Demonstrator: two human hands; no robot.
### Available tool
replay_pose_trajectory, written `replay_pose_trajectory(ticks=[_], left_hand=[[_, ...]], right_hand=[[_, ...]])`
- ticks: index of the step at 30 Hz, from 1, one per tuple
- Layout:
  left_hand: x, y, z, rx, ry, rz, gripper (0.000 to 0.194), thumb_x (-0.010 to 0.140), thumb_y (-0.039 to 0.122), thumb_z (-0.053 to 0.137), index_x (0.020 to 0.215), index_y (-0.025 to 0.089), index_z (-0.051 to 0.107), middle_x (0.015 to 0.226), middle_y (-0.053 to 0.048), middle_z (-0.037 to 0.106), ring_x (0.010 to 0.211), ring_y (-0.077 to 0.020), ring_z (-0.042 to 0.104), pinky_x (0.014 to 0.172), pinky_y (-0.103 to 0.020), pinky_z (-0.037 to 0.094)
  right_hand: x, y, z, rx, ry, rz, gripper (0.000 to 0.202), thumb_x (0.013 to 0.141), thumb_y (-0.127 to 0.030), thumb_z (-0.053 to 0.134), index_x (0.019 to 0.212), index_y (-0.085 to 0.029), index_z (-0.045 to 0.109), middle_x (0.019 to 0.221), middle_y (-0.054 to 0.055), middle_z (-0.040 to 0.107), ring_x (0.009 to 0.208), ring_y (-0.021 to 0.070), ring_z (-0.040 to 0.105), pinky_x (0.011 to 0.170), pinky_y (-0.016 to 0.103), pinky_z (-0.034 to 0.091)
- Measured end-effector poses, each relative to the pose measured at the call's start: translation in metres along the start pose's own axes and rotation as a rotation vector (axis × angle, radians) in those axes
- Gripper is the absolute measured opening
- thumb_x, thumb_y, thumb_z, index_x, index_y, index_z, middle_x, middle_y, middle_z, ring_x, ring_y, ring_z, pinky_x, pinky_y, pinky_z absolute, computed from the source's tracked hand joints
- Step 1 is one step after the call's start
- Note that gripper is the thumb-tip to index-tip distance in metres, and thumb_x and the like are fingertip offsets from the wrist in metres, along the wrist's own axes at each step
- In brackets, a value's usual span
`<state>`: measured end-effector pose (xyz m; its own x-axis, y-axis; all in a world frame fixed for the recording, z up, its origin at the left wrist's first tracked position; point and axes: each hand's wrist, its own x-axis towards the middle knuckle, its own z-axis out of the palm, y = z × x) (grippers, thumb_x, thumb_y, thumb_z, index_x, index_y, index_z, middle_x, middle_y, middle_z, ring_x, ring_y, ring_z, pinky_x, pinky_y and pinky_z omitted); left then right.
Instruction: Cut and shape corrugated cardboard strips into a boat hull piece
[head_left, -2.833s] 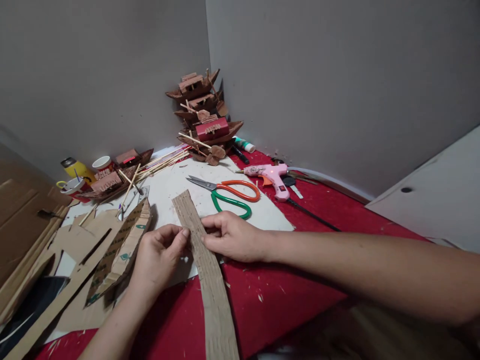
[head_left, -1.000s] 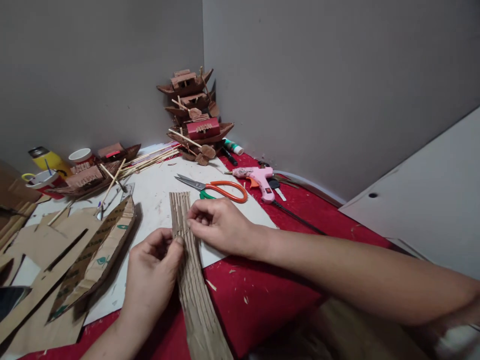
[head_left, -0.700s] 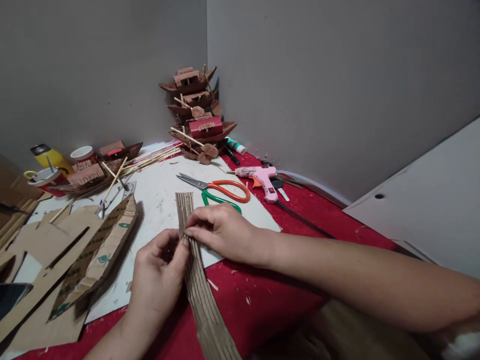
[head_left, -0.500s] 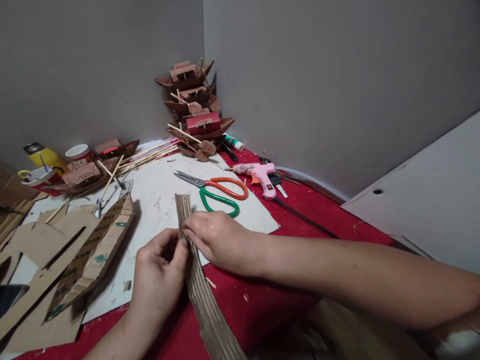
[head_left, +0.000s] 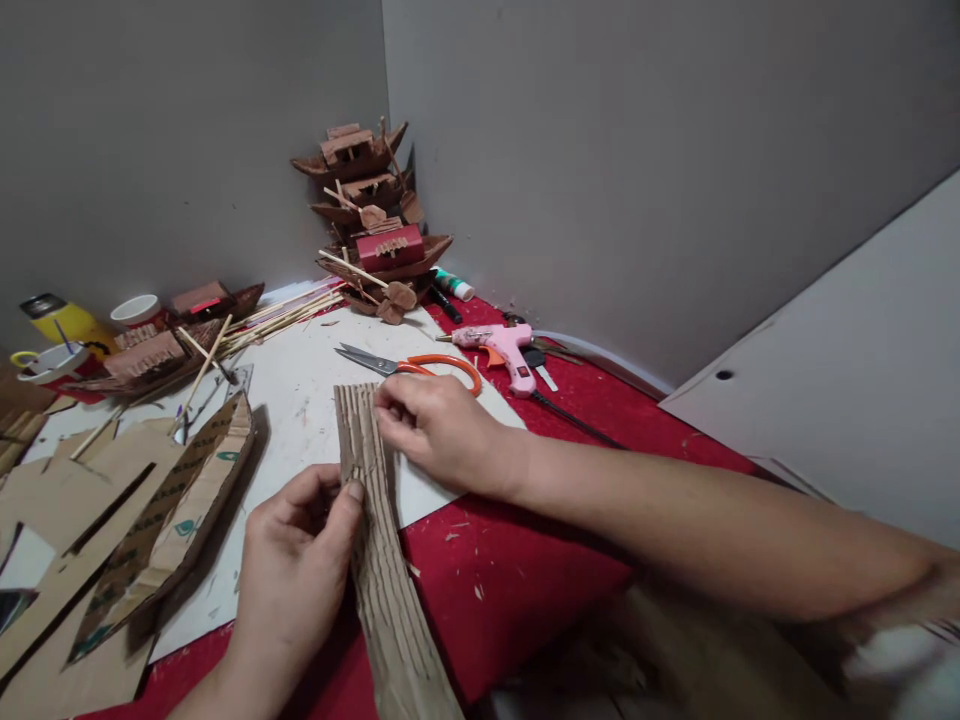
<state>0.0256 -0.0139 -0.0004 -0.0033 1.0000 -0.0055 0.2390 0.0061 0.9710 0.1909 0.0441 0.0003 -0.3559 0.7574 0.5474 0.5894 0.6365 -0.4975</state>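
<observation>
Two hands meet at a ridged cardboard strip (head_left: pixel 386 560), lower centre of the frame; the left hand (head_left: pixel 304 550), partly closed, pinches its left edge under the thumb; the right hand (head_left: pixel 442 430), loosely curled, has its fingertips at the right edge, their grip unclear; scissors (head_left: pixel 405 365) lie just above, a pink glue gun (head_left: pixel 506 350) right of centre, a cardboard hull (head_left: pixel 176 520) lower left

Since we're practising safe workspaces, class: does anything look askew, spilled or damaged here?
Yes. Small scraps litter the red cloth near the cardboard strip, like spilled debris. The scissors also look slightly open, blades apart at the tips, an odd way to leave them.
</observation>
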Motion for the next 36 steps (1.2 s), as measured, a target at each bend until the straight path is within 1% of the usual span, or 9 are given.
replay_pose_trajectory(ticks=[4, 7, 11, 15, 18, 25, 31, 33, 36], left_hand=[[0.004, 0.002, -0.001, -0.108, -0.003, -0.032, 0.018, 0.074, 0.03, 0.069, 0.084, 0.015, 0.068, 0.071, 0.0, 0.068, 0.066, -0.0125, 0.061, 0.059, -0.018, 0.047], [0.007, 0.001, 0.0, -0.109, -0.028, -0.018, 0.018, 0.074, 0.029, 0.068, 0.086, 0.015, 0.069, 0.075, -0.002, 0.07, 0.069, -0.0132, 0.061, 0.063, -0.019, 0.047], [0.006, -0.002, 0.001, 0.031, -0.044, 0.071, 0.019, 0.078, 0.027, 0.064, 0.091, 0.015, 0.069, 0.079, -0.003, 0.071, 0.071, -0.0142, 0.062, 0.065, -0.02, 0.047], [0.003, -0.006, 0.001, 0.203, -0.02, 0.15, 0.019, 0.08, 0.027, 0.06, 0.09, 0.015, 0.07, 0.078, -0.003, 0.07, 0.069, -0.0154, 0.061, 0.062, -0.022, 0.047], [0.002, -0.008, 0.002, 0.25, -0.013, 0.17, 0.019, 0.08, 0.027, 0.059, 0.088, 0.015, 0.07, 0.072, -0.002, 0.069, 0.069, -0.0166, 0.062, 0.06, -0.022, 0.047], [0.005, -0.003, 0.004, 0.164, 0.01, 0.198, 0.016, 0.077, 0.024, 0.061, 0.087, 0.016, 0.071, 0.078, -0.003, 0.072, 0.07, -0.0156, 0.064, 0.064, -0.02, 0.049], [0.004, -0.001, 0.003, 0.156, 0.043, 0.195, 0.014, 0.077, 0.025, 0.062, 0.085, 0.016, 0.071, 0.075, -0.002, 0.071, 0.068, -0.0156, 0.064, 0.064, -0.021, 0.049], [0.001, 0.0, 0.003, 0.156, 0.063, 0.18, 0.013, 0.076, 0.027, 0.063, 0.081, 0.016, 0.07, 0.07, -0.001, 0.069, 0.064, -0.0152, 0.062, 0.059, -0.021, 0.048], [-0.003, 0.0, 0.002, 0.115, 0.073, 0.127, 0.014, 0.075, 0.03, 0.064, 0.078, 0.016, 0.069, 0.066, 0.0, 0.067, 0.057, -0.0137, 0.059, 0.052, -0.02, 0.046]], right_hand=[[-0.003, -0.005, -0.001, 0.16, -0.035, -0.126, 0.005, 0.082, -0.013, 0.056, 0.078, -0.013, 0.059, 0.068, 0.002, 0.06, 0.06, 0.0102, 0.052, 0.06, 0.019, 0.039], [-0.007, -0.009, 0.004, 0.136, -0.078, -0.119, 0.004, 0.082, -0.016, 0.061, 0.082, -0.012, 0.06, 0.068, 0.002, 0.061, 0.06, 0.0109, 0.052, 0.059, 0.02, 0.039], [-0.01, -0.011, 0.008, 0.04, -0.151, -0.058, 0.006, 0.085, -0.016, 0.058, 0.082, -0.012, 0.062, 0.072, 0.005, 0.065, 0.064, 0.0131, 0.055, 0.063, 0.022, 0.04], [-0.011, -0.014, 0.011, -0.064, -0.255, -0.101, 0.011, 0.087, -0.012, 0.05, 0.083, -0.011, 0.061, 0.076, 0.008, 0.065, 0.068, 0.0162, 0.057, 0.065, 0.025, 0.041], [-0.012, -0.015, 0.013, -0.092, -0.297, -0.121, 0.011, 0.086, -0.011, 0.048, 0.084, -0.011, 0.058, 0.077, 0.009, 0.063, 0.068, 0.0168, 0.056, 0.064, 0.027, 0.041], [-0.011, -0.015, 0.011, -0.028, -0.178, -0.142, 0.006, 0.084, -0.014, 0.052, 0.078, -0.015, 0.051, 0.071, 0.004, 0.058, 0.064, 0.0148, 0.051, 0.06, 0.025, 0.038], [-0.012, -0.016, 0.012, -0.099, -0.16, -0.126, 0.006, 0.086, -0.016, 0.049, 0.081, -0.014, 0.052, 0.076, 0.007, 0.061, 0.07, 0.0161, 0.055, 0.064, 0.025, 0.041], [-0.008, -0.011, 0.01, -0.15, -0.124, -0.075, 0.007, 0.085, -0.015, 0.048, 0.081, -0.014, 0.053, 0.075, 0.007, 0.06, 0.067, 0.0162, 0.054, 0.063, 0.026, 0.04], [-0.001, 0.0, 0.004, -0.153, 0.013, 0.046, 0.008, 0.082, -0.012, 0.05, 0.076, -0.014, 0.053, 0.067, 0.003, 0.057, 0.061, 0.0136, 0.051, 0.06, 0.025, 0.039]])
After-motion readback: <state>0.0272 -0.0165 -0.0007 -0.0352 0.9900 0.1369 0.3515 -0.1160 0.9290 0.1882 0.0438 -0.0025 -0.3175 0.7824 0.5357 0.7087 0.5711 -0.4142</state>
